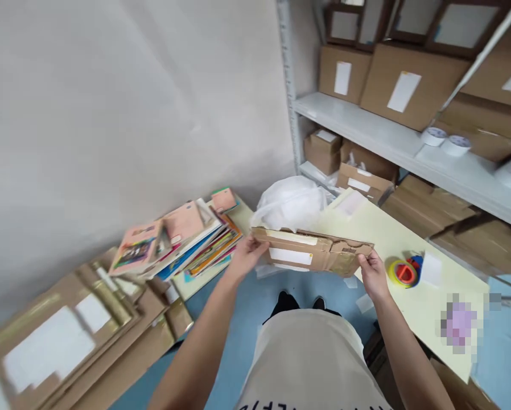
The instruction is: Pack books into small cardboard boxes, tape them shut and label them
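Observation:
A flattened brown cardboard box [324, 259] with white labels and strips of tape is held out level in front of my body. My left hand [251, 252] grips its left end, thumb on the near face. At the opposite end, my right hand [370, 267] pinches the corner with thumb and fingers. Just behind the cardboard lies a white plastic bag [292, 199], partly covered by it. To the right of my right hand, a tape dispenser with a yellow and red roll [403, 273] rests on the pale table [375, 228].
A stack of books and magazines [208, 242] stands on the left, beside flattened cardboard boxes [46, 324]. Metal shelving [366, 131] on the right holds cartons [413, 85] and white tape rolls [456, 145]. A grey wall [131, 114] rises behind the books.

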`<act>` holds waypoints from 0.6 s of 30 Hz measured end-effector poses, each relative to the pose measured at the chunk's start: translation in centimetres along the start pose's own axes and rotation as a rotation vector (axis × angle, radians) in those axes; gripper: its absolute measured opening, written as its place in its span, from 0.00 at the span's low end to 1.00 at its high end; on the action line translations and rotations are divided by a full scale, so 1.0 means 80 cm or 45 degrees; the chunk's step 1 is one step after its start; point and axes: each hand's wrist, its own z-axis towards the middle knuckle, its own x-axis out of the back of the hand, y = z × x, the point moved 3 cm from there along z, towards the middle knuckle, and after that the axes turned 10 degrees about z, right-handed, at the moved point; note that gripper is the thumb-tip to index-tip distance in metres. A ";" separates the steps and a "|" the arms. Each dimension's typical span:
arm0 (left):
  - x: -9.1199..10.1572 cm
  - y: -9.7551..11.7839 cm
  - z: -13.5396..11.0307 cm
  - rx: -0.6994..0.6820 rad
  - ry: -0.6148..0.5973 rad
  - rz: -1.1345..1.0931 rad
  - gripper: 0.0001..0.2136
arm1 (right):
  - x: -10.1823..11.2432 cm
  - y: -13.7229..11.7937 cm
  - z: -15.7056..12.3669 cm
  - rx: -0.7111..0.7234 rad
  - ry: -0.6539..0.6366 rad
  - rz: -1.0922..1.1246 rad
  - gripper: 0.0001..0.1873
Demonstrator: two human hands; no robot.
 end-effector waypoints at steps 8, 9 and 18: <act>-0.192 0.032 0.086 0.185 -0.384 -0.260 0.29 | 0.117 -0.004 -0.004 0.249 0.602 -0.063 0.16; -0.206 0.035 0.098 0.211 -0.402 -0.290 0.29 | 0.123 -0.005 0.000 0.254 0.622 -0.073 0.16; -0.291 0.042 0.196 0.236 -0.648 -0.304 0.28 | 0.128 -0.006 0.043 0.132 0.579 -0.120 0.21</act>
